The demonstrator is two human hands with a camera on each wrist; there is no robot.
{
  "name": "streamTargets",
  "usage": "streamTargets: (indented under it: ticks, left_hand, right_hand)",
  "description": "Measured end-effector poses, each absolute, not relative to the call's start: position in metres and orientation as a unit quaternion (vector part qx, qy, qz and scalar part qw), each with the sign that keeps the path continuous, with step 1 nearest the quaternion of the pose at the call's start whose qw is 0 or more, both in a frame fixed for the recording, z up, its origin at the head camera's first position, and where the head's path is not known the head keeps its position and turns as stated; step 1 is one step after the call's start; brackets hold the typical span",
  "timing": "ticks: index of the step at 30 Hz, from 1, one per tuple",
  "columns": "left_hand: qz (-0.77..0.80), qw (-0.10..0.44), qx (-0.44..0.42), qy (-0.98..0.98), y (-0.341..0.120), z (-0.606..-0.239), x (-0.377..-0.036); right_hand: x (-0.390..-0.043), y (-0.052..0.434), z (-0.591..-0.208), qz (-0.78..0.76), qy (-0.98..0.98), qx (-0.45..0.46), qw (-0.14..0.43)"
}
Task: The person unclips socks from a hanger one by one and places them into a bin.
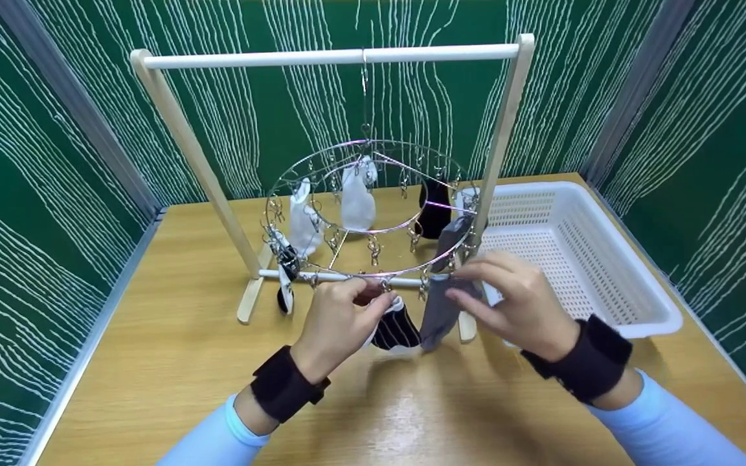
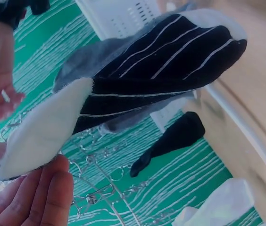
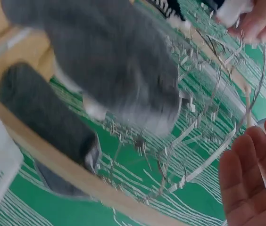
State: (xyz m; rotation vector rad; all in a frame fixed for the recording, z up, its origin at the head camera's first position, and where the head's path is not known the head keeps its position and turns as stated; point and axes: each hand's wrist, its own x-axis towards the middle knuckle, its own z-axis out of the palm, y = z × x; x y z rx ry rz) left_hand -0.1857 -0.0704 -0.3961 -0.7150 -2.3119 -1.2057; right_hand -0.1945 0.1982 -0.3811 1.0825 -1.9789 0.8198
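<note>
My left hand (image 1: 340, 317) pinches the white cuff of a black sock with thin white stripes (image 1: 395, 329), below the front rim of a round metal clip hanger (image 1: 373, 231). In the left wrist view the sock (image 2: 156, 61) extends away from the fingers, its toe white. My right hand (image 1: 519, 301) is by the hanger's right front, fingers apart and loosely bent, beside a hanging grey sock (image 1: 439, 310). The right wrist view shows that hand (image 3: 255, 179) holding nothing, apart from the blurred grey sock (image 3: 109, 61). Whether a clip grips the striped sock is hidden.
The hanger hooks onto a wooden stand's top bar (image 1: 250, 60). White socks (image 1: 358, 200), a black sock (image 1: 434, 210) and a black-and-white sock (image 1: 285, 272) hang around it. A white perforated basket (image 1: 645, 291) stands right of the stand on the wooden table (image 1: 172, 388).
</note>
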Motion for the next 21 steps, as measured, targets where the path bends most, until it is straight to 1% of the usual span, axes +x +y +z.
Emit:
streamTargets:
  ticks: [7, 14, 21]
  left_hand:
    - [-0.440, 0.209, -0.257, -0.835, -0.070, -0.397, -0.187]
    - [-0.447, 0.209, -0.254, -0.832, -0.069, -0.399, -0.187]
    - [-0.442, 0.209, -0.252, -0.835, -0.069, -0.398, -0.186]
  right_hand:
    - [-0.187, 0.191, -0.412, 0.339, -0.791, 0.410, 0.302]
    - [-0.187, 0.179, -0.442, 0.397, -0.814, 0.377, 0.197]
    - [-0.194, 0.170, -0.459, 0.407, -0.839, 0.339, 0.126]
